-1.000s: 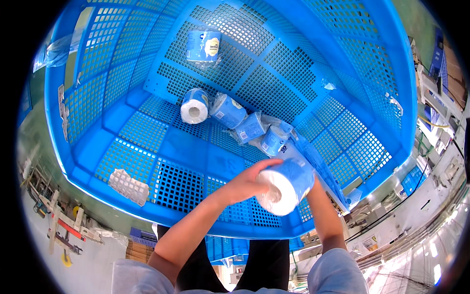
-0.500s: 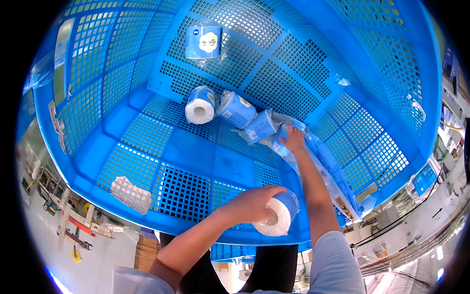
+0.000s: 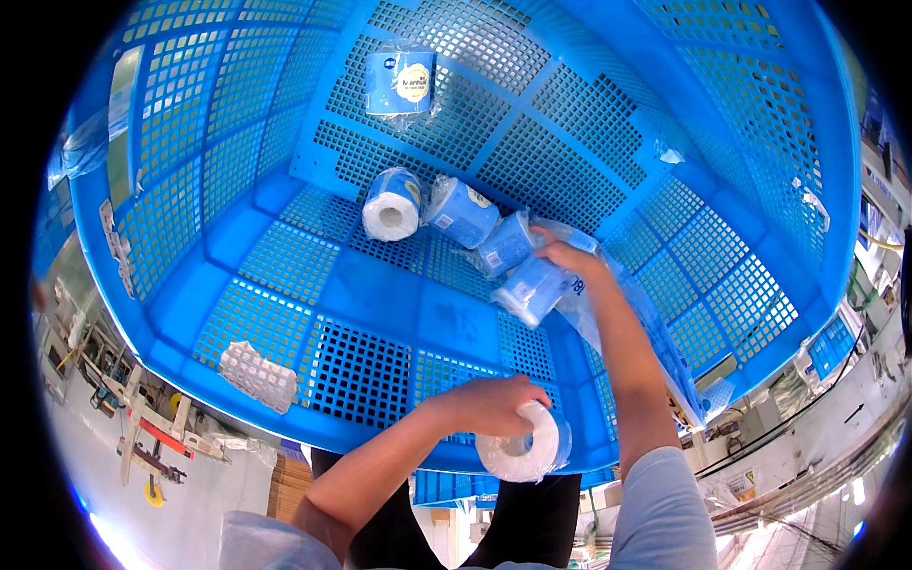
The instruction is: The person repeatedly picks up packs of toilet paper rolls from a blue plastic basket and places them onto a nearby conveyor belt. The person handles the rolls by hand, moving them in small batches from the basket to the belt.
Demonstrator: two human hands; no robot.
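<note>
My left hand (image 3: 494, 404) is closed on a toilet roll (image 3: 548, 445) in clear wrap at the near rim of the crate, its white end with the core hole facing me. Deeper in, my right hand (image 3: 568, 255) grips the far end of another wrapped toilet roll (image 3: 528, 290); some of its fingers are hidden. This roll lies tilted beside the mouth of a long clear and blue plastic bag (image 3: 655, 328). Next to it a line of wrapped rolls runs leftward: a blue roll (image 3: 506, 244), a second blue roll (image 3: 463, 215) and a roll with its white end showing (image 3: 390, 216).
A large blue mesh crate (image 3: 380, 290) surrounds the rolls. One more blue wrapped roll (image 3: 400, 83) is at its far side. A torn white label (image 3: 257, 376) sticks near the front left. Outside, a metal frame with a red part (image 3: 160, 435) stands on the left.
The roll at my right hand has come out of the bag, toward me and left. My left hand's roll has dropped slightly nearer and turned its end more toward me.
</note>
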